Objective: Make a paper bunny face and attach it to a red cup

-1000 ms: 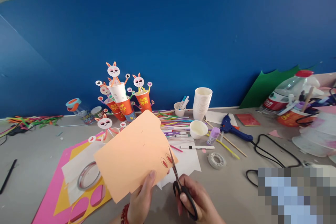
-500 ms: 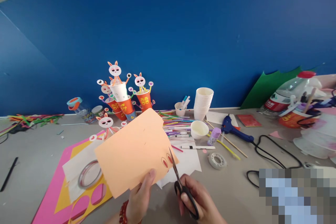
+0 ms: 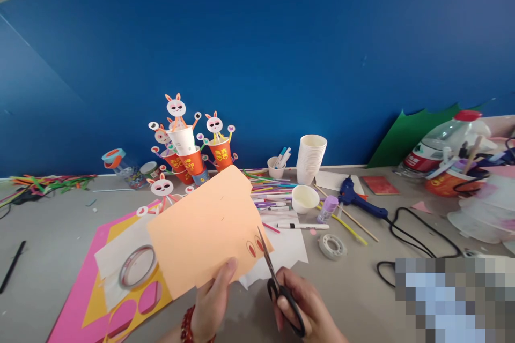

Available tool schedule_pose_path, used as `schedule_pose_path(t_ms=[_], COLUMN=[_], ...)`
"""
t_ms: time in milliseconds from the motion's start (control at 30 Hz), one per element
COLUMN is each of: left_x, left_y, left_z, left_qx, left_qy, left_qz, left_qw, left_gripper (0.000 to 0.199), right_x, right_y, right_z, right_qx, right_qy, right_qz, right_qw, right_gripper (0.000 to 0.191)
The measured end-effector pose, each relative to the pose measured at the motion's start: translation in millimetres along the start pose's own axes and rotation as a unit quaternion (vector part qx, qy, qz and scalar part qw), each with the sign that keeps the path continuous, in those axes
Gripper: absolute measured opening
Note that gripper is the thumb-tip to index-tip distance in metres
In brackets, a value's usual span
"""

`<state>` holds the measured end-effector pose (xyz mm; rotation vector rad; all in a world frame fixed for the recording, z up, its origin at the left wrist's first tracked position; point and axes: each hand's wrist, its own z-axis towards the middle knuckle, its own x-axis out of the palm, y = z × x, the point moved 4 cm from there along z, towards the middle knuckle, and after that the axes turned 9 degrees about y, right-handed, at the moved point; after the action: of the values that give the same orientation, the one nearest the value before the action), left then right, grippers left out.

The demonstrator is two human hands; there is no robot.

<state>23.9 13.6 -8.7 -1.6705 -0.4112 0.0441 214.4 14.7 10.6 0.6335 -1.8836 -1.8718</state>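
Leftmost, a slim black stick lay on the worktop, with a tangle of coloured strips beyond it. Next came a pink sheet under a yellow one, and on a white sheet over these rested a roll of tape. Behind stood rabbit-faced figures in paper cups, one in a red cup.

Nearer the middle, the left hand, a red bracelet at its wrist, held the orange paper tilted above the worktop; its grip was closed on the lower edge, thumb on top. Two red-filled ovals were drawn near the paper's right corner.

Just beside them, the right hand had its grip curled round the handles of black scissors, whose blades crossed that corner; how far they were parted, I couldn't tell.

Farther right were a stack of white cups, a purple-capped glue stick, a white tape roll, a blue glue gun and a red-capped bottle.
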Motion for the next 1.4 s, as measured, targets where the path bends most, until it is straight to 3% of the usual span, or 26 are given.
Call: schedule_pose_path(t_ms=[300,533,1400], left_x=[7.5,14.9,-4.8], left_y=[-8.9,-14.3,-16.9], left_z=[0.2,0.7,4.1], left_qx=[-0.028,-0.029,-0.055], left_qy=[0.010,0.079,0.038], left_qz=[-0.096,-0.096,0.004], left_qw=[0.995,0.992,0.998], left_gripper=[0.037,0.037,0.044], right_x=[-1.7,-1.1,-5.1], right_y=[-1.8,-3.5,1.0], right_z=[1.2,0.5,3.0], right_qx=[0.002,0.009,0.004], right_qy=[0.006,0.003,0.025], right_qz=[-0.025,-0.028,0.058], right_qw=[1.000,1.000,0.998], right_gripper=[0.060,0.061,0.060])
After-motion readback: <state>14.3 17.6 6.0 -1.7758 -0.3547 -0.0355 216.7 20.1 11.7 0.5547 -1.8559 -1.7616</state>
